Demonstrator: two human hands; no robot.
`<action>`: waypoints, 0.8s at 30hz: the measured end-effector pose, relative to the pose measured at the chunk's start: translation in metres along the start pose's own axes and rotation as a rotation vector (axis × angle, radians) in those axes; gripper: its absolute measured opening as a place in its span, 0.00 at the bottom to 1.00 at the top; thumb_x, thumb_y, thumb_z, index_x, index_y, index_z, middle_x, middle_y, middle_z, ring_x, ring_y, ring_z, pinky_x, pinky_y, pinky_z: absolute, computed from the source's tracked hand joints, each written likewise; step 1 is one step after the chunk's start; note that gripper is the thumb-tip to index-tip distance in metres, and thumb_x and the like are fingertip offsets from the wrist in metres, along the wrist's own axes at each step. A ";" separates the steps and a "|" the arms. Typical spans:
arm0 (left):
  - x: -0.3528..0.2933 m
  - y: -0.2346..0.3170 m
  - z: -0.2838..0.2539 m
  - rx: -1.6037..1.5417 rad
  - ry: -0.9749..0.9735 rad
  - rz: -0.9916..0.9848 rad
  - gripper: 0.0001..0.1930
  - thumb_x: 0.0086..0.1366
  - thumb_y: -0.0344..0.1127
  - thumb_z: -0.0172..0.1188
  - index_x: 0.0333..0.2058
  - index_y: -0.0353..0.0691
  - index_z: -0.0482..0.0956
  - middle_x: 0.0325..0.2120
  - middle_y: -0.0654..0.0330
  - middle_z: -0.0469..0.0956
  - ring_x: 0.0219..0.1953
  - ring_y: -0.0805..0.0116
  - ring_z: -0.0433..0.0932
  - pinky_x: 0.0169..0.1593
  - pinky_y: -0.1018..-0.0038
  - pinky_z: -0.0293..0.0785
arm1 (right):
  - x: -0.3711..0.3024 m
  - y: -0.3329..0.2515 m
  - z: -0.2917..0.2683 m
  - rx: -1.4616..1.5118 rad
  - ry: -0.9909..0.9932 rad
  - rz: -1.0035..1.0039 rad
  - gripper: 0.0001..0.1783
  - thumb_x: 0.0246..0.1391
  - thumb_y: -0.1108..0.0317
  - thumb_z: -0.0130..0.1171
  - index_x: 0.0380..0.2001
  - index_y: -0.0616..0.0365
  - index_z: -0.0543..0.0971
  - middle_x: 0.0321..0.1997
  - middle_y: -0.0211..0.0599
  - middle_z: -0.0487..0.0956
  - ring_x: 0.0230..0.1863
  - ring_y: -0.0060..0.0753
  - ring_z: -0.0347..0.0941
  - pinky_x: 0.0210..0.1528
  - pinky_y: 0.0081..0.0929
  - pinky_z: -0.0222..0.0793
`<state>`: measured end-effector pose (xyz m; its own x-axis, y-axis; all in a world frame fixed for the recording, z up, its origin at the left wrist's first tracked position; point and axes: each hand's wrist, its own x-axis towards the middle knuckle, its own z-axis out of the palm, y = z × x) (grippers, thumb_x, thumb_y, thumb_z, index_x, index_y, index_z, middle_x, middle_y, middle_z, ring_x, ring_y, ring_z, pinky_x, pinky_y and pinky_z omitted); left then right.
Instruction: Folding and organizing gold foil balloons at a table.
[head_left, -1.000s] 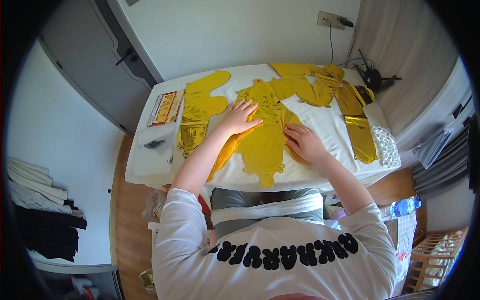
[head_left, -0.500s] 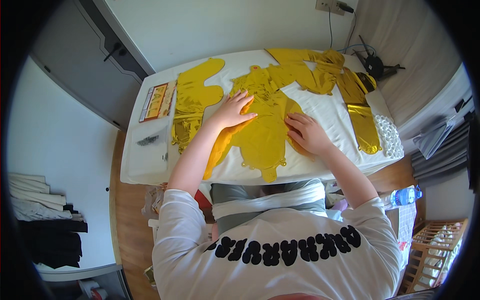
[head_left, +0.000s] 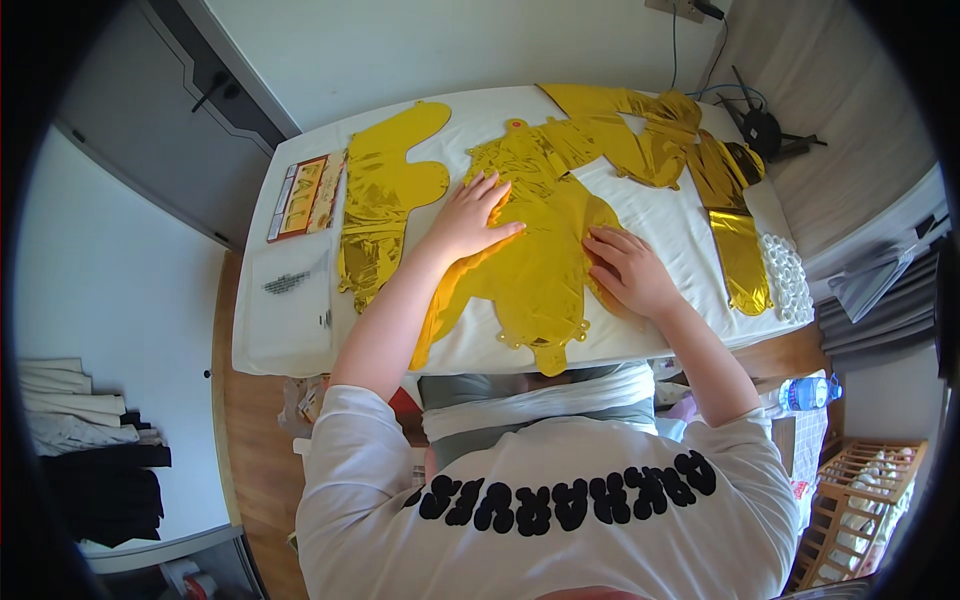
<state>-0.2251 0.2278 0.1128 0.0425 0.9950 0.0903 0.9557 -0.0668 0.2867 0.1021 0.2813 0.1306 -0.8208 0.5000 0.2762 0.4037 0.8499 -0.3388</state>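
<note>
A flat gold foil balloon [head_left: 535,285], uninflated, lies in front of me on the white-covered table. My left hand [head_left: 475,220] rests on its left side with fingers spread, over a strip of orange cloth [head_left: 435,315] that runs down along the foil. On the balloon's right edge lies my right hand [head_left: 632,272], its fingers loosely bent and apart. A bit of orange shows beneath that hand, and what lies under its palm is hidden. Neither hand is closed around anything.
Another gold foil balloon [head_left: 385,200] lies at the left beside a printed card [head_left: 303,195] and a clear bag [head_left: 285,300]. More gold foil [head_left: 738,250] bends round the far right, next to clear rings [head_left: 787,280]. A black-legged stand [head_left: 765,132] is at the back right corner.
The view has shifted slightly, so the table sits a little differently in it. Both hands keep about the same places on the foil balloon.
</note>
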 end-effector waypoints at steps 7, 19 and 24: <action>0.002 -0.006 0.002 -0.078 0.043 0.013 0.35 0.77 0.59 0.42 0.73 0.45 0.56 0.75 0.54 0.49 0.78 0.56 0.41 0.78 0.58 0.40 | 0.002 0.000 0.000 0.008 -0.007 -0.003 0.24 0.60 0.63 0.60 0.58 0.57 0.77 0.65 0.44 0.74 0.68 0.49 0.67 0.70 0.42 0.61; 0.002 -0.025 0.006 -0.049 0.079 -0.066 0.29 0.75 0.49 0.49 0.69 0.40 0.64 0.72 0.53 0.59 0.75 0.55 0.53 0.76 0.54 0.46 | 0.004 0.004 0.003 -0.003 -0.003 -0.016 0.25 0.60 0.63 0.60 0.59 0.58 0.77 0.66 0.45 0.73 0.67 0.50 0.67 0.70 0.42 0.61; 0.000 -0.024 0.008 0.008 0.091 -0.054 0.29 0.76 0.50 0.47 0.69 0.42 0.63 0.72 0.55 0.59 0.75 0.56 0.52 0.76 0.54 0.44 | 0.003 0.005 0.004 0.006 -0.005 -0.012 0.25 0.61 0.63 0.59 0.60 0.58 0.76 0.66 0.45 0.73 0.67 0.50 0.67 0.70 0.42 0.60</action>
<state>-0.2453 0.2299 0.0981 -0.0356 0.9863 0.1614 0.9582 -0.0122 0.2859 0.0997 0.2865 0.1266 -0.8277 0.4887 0.2756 0.3912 0.8548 -0.3410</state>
